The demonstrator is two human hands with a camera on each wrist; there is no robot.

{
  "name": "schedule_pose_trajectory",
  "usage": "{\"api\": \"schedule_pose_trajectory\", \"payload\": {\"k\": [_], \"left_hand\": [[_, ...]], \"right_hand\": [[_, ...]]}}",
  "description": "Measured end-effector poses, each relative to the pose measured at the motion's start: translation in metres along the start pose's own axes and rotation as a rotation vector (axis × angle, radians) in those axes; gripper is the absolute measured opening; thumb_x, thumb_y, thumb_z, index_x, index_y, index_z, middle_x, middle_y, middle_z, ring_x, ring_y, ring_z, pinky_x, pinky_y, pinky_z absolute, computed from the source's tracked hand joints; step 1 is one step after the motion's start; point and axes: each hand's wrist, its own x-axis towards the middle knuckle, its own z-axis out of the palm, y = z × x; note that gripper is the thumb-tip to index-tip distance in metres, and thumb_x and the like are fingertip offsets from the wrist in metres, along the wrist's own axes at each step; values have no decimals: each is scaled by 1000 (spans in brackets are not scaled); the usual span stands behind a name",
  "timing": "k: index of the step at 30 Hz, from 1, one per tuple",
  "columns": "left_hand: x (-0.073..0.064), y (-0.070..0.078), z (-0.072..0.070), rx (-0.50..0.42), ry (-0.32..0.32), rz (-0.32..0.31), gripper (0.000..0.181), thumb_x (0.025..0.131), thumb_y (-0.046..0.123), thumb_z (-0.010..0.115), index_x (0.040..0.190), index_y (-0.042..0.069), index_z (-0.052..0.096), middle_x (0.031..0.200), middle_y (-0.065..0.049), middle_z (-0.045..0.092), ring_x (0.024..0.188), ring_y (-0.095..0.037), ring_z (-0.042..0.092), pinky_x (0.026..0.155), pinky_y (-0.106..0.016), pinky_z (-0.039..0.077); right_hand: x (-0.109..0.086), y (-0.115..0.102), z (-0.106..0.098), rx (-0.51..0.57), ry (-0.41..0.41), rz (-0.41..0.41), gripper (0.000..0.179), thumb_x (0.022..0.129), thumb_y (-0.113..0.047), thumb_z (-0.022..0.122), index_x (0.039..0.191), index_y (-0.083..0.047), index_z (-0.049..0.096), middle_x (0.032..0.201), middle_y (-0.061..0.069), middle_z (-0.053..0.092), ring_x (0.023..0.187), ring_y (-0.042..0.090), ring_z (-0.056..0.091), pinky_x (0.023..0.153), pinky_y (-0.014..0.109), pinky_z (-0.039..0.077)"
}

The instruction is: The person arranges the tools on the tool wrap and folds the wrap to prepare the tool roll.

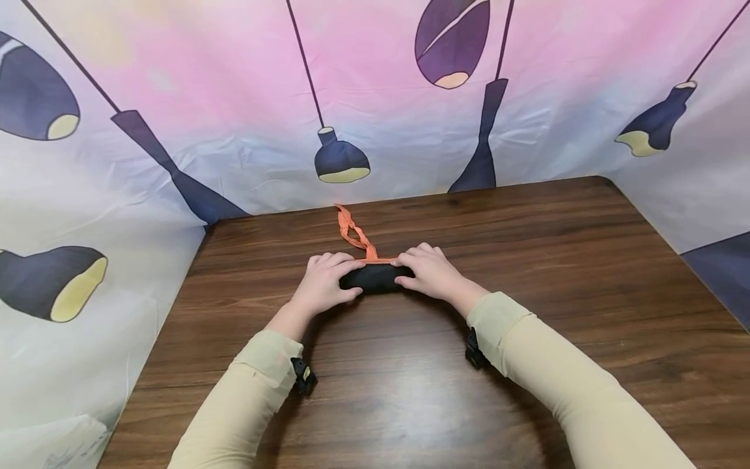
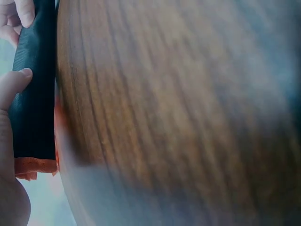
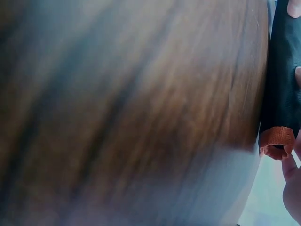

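Observation:
A rolled-up black cloth (image 1: 375, 279) with orange edging lies crosswise on the table. From its far side an orange ribbon tie (image 1: 370, 249) trails away towards the wall. My left hand (image 1: 322, 283) grips the left end, thumb on the near side and fingers over the far side. At the other end my right hand (image 1: 432, 272) holds the roll in the same way. The left wrist view shows the left thumb (image 2: 16, 85) pressed on the black fabric (image 2: 35, 122). Orange trim (image 3: 277, 139) rings the roll's hollow end in the right wrist view.
A dark wood-grain table (image 1: 398, 365) spreads around both arms. Behind it hangs a fabric backdrop (image 1: 246, 98) printed with lamps, meeting the table's back edge. A small black device (image 1: 303, 376) is strapped at the left cuff, another (image 1: 474, 348) at the right.

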Motion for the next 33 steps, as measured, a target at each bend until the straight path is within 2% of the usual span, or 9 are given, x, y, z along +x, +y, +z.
{"api": "schedule_pose_trajectory", "payload": {"k": [13, 17, 26, 33], "left_hand": [[5, 2, 0, -7, -16, -17, 43, 79, 35, 72, 118, 19, 66, 114, -1, 59, 101, -23, 52, 87, -45, 30], [6, 2, -1, -8, -20, -18, 41, 79, 34, 72, 117, 20, 66, 113, 0, 59, 100, -23, 52, 85, -45, 30], [6, -1, -3, -15, -42, -48, 40, 80, 34, 71, 118, 20, 66, 113, -1, 58, 101, -23, 51, 83, -45, 29], [9, -1, -6, -61, -84, -74, 40, 82, 33, 70, 120, 20, 65, 116, -1, 53, 104, -24, 46, 86, -48, 27]], "right_hand": [[1, 1, -5, 139, -68, 70, 37, 89, -35, 64, 122, -18, 62, 119, 3, 60, 109, 25, 47, 87, 45, 34], [1, 0, -7, 155, -52, 58, 37, 89, -34, 64, 123, -19, 62, 118, 3, 59, 109, 25, 47, 87, 46, 34], [4, 1, -2, 36, 20, -69, 45, 83, -39, 70, 122, -17, 63, 116, 2, 56, 107, 24, 46, 87, 44, 35], [11, 1, -7, 4, -17, -63, 45, 83, -39, 69, 120, -15, 63, 115, 2, 58, 105, 25, 47, 86, 43, 35]]}}
